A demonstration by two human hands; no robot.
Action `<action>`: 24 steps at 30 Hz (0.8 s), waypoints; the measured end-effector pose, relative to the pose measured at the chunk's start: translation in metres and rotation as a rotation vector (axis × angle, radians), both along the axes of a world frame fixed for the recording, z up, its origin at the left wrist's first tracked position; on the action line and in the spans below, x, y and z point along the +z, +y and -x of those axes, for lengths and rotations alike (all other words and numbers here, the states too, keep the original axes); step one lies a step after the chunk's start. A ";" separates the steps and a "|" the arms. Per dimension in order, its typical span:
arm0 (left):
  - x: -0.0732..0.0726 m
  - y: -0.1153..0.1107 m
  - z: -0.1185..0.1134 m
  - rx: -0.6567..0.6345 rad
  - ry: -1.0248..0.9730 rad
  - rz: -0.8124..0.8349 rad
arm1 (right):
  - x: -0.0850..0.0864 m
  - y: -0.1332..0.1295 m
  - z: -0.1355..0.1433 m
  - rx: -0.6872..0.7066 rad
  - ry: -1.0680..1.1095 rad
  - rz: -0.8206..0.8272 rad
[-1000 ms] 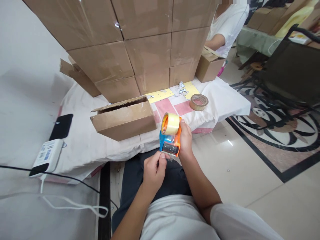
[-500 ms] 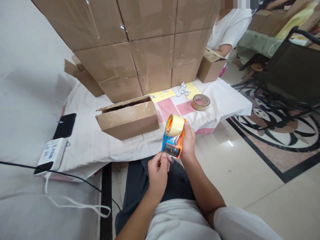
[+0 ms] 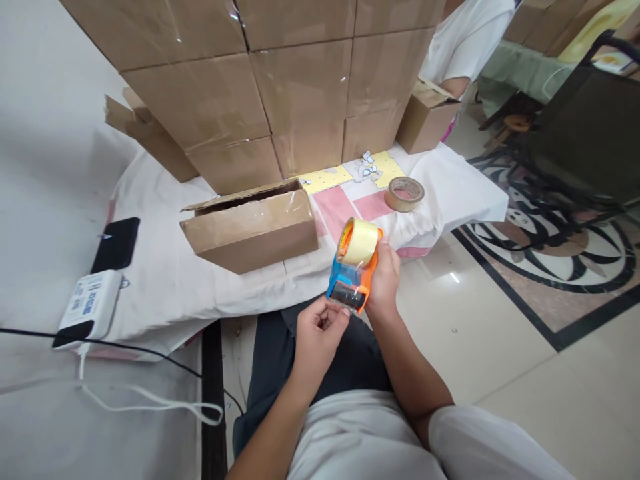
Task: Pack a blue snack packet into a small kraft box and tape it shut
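Note:
An orange and blue tape dispenser (image 3: 345,275) with a roll of packing tape (image 3: 363,241) on it is held over my lap. My right hand (image 3: 384,280) is wrapped round its orange side. At its lower end, by the black roller, my left hand (image 3: 320,331) is closed in a pinch at what looks like the loose end of the clear tape. Just beyond, on the cloth-covered table (image 3: 250,293), lies a cardboard box (image 3: 255,230) with a gap along its top. A loose roll of tape (image 3: 404,194) rests to the right of that box.
Taped cartons (image 3: 300,87) are stacked high behind the box. An open-flapped carton (image 3: 150,140) stands left, another carton (image 3: 427,117) right, beside a person in a white sleeve (image 3: 463,47). A white power unit (image 3: 90,303), a black phone-like slab (image 3: 116,245) and cables are at left.
The view has shifted slightly. Both hands remain at the dispenser, which sits a little higher and further right; the left hand's pinch at its lower end has shifted a little to the right.

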State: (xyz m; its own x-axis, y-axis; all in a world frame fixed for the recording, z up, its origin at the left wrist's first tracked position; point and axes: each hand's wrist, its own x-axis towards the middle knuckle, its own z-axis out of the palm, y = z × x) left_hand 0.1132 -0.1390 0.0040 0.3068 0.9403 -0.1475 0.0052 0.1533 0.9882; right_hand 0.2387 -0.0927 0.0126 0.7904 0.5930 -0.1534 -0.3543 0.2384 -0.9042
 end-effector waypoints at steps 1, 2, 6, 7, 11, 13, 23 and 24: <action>0.000 0.001 -0.001 0.007 -0.003 0.004 | -0.001 0.001 0.000 -0.002 0.003 -0.009; 0.001 0.002 -0.001 0.018 -0.005 0.002 | -0.001 0.002 0.000 -0.006 0.006 -0.017; 0.002 0.001 -0.003 0.046 0.021 -0.036 | 0.001 0.002 0.001 -0.011 0.041 -0.033; 0.002 0.001 -0.002 0.037 0.026 -0.044 | 0.001 0.002 0.001 -0.016 0.051 -0.035; 0.000 0.000 -0.001 -0.013 0.000 -0.065 | 0.004 0.000 -0.001 -0.053 0.068 -0.038; -0.001 0.000 0.000 -0.015 -0.006 -0.073 | 0.003 0.001 -0.001 -0.050 0.076 -0.038; -0.001 -0.002 -0.001 0.036 0.088 -0.136 | 0.000 0.004 0.001 -0.001 0.078 -0.045; -0.001 -0.003 -0.002 0.052 0.114 -0.150 | -0.001 0.004 0.001 0.001 0.083 -0.043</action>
State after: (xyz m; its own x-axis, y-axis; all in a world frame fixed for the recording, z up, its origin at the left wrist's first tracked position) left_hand 0.1149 -0.1418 0.0035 0.2466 0.9685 -0.0355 0.1146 0.0072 0.9934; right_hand 0.2375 -0.0883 0.0120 0.7754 0.6014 -0.1925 -0.4278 0.2760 -0.8607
